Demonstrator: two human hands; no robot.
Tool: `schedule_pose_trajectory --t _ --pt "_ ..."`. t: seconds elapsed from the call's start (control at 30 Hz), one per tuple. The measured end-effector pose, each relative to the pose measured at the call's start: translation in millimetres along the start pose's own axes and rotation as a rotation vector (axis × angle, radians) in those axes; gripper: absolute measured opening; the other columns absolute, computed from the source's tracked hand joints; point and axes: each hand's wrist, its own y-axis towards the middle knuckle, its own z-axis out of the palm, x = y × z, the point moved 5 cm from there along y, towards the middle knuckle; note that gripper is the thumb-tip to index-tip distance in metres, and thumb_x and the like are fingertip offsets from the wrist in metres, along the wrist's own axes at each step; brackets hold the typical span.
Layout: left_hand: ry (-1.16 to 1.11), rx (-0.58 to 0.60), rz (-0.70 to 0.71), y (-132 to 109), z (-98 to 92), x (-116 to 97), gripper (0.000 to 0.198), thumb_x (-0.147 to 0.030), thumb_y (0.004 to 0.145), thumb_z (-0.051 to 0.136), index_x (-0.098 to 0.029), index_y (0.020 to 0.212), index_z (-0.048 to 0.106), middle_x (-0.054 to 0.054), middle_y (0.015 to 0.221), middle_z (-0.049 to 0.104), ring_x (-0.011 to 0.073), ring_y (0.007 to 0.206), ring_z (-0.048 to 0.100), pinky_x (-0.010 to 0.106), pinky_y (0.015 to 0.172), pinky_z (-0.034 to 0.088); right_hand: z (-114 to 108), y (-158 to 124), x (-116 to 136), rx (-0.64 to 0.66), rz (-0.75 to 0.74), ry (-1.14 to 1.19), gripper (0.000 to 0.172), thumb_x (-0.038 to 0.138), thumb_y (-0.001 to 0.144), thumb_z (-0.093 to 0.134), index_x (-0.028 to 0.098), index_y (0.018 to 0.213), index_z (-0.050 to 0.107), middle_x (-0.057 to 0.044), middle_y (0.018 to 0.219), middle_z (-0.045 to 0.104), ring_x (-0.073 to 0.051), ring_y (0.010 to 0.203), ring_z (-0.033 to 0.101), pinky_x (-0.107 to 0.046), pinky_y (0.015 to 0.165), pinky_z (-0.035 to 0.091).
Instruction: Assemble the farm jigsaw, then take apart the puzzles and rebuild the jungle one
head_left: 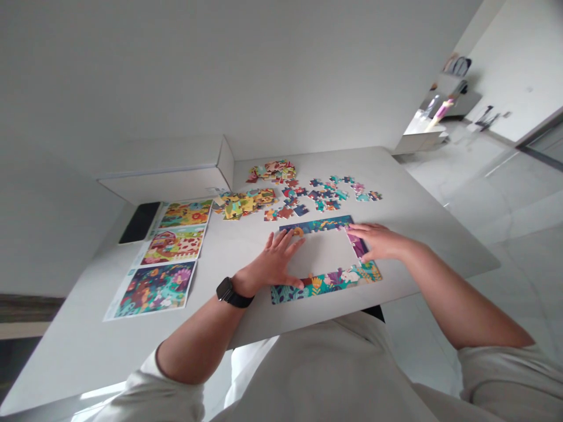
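Note:
On the table lies a rectangular jigsaw puzzle border, its pieces joined around a bare middle. Over its left side rests my left hand, fingers spread, hiding part of that edge. My right hand touches the purple right edge of the border, with its fingers stretched out and apart. Neither hand grips a piece. Beyond the border, loose blue and teal puzzle pieces are scattered face up.
A heap of yellow pieces and a heap of red and green pieces lie farther back. At left are a printed picture sheet, a black phone and a white box. The table's right edge drops to a tiled floor.

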Motion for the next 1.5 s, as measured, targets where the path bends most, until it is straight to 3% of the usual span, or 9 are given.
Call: schedule_pose_trajectory --t 0.37,0.47,0.57,0.67,0.77,0.9,1.0,1.07,1.5 --pt "0.007 -0.032 0.003 5.9 3.4 -9.7 0.142 -0.103 0.065 0.065 -0.017 0.174 0.033 0.028 0.177 0.027 0.0552 0.162 0.026 0.076 0.131 0.012 -2.3 -0.8 -4.1 0.055 0.036 -0.080 0.101 0.041 0.065 0.093 0.031 0.159 0.059 -0.011 0.172 0.048 -0.043 0.152 0.051 -0.057 0.127 0.040" --pt "-0.005 -0.053 0.002 5.1 3.3 -9.4 0.140 -0.102 0.066 0.068 -0.018 0.173 0.035 0.028 0.178 0.026 0.0547 0.162 0.026 0.077 0.131 0.011 -12.0 4.8 -7.8 0.014 0.015 -0.027 0.086 0.042 0.073 0.089 0.028 0.154 0.065 -0.012 0.168 0.053 -0.040 0.149 0.055 -0.055 0.126 0.043" --pt "-0.053 -0.120 -0.023 5.4 -2.4 -6.5 0.119 -0.093 0.081 0.064 -0.020 0.172 0.037 0.025 0.177 0.030 0.0493 0.163 0.029 0.076 0.131 0.012 -33.1 22.3 -19.1 -0.159 0.003 0.057 0.058 0.042 0.088 0.075 0.025 0.144 0.072 -0.013 0.154 0.066 -0.035 0.141 0.062 -0.051 0.123 0.047" --pt "-0.110 -0.271 -0.085 5.6 -14.6 2.4 0.080 -0.073 0.102 0.056 -0.023 0.164 0.048 0.020 0.170 0.044 0.0403 0.158 0.041 0.070 0.133 0.018 -48.2 46.9 -41.0 -0.365 0.160 0.128 0.039 0.037 0.093 0.069 0.024 0.129 0.079 -0.013 0.133 0.078 -0.032 0.121 0.073 -0.048 0.110 0.056" --pt "-0.191 -0.420 -0.132 4.7 -25.3 15.8 0.053 -0.055 0.108 0.055 -0.024 0.150 0.060 0.016 0.155 0.061 0.0341 0.145 0.056 0.059 0.128 0.037 -48.1 64.4 -56.8 -0.581 0.320 0.196 0.031 0.029 0.092 0.064 0.023 0.117 0.081 -0.011 0.118 0.082 -0.028 0.096 0.076 -0.045 0.097 0.061" --pt "-0.356 -0.539 -0.185 3.3 -31.0 33.5 0.037 -0.042 0.107 0.057 -0.023 0.137 0.066 0.012 0.131 0.071 0.0248 0.111 0.071 0.043 0.102 0.060 -35.3 68.7 -53.7 -0.791 0.278 0.234 0.030 0.023 0.090 0.057 0.022 0.106 0.082 -0.013 0.118 0.078 -0.025 0.084 0.073 -0.045 0.096 0.060" --pt "-0.481 -0.604 -0.243 1.7 -31.4 42.5 0.032 -0.038 0.105 0.059 -0.021 0.132 0.067 0.010 0.119 0.072 0.0159 0.082 0.067 0.030 0.073 0.061 -26.0 67.4 -48.2 -0.776 0.233 0.255 0.029 0.024 0.090 0.056 0.022 0.101 0.083 -0.012 0.112 0.077 -0.024 0.078 0.070 -0.045 0.092 0.061" --pt "-0.529 -0.636 -0.263 1.0 -31.6 45.4 0.030 -0.034 0.103 0.061 -0.021 0.129 0.067 0.008 0.115 0.073 0.0134 0.076 0.064 0.026 0.064 0.056 -23.7 67.7 -47.2 -0.755 0.230 0.269 0.029 0.025 0.091 0.056 0.022 0.100 0.083 -0.011 0.109 0.077 -0.023 0.073 0.068 -0.045 0.090 0.061" --pt "-0.614 -0.662 -0.284 0.1 -31.6 48.0 0.033 -0.028 0.100 0.061 -0.020 0.132 0.066 0.009 0.116 0.074 0.0106 0.074 0.062 0.021 0.061 0.053 -24.4 72.0 -41.2 -0.690 0.184 0.319 0.026 0.029 0.092 0.058 0.024 0.098 0.083 -0.009 0.107 0.080 -0.021 0.073 0.067 -0.042 0.086 0.060"
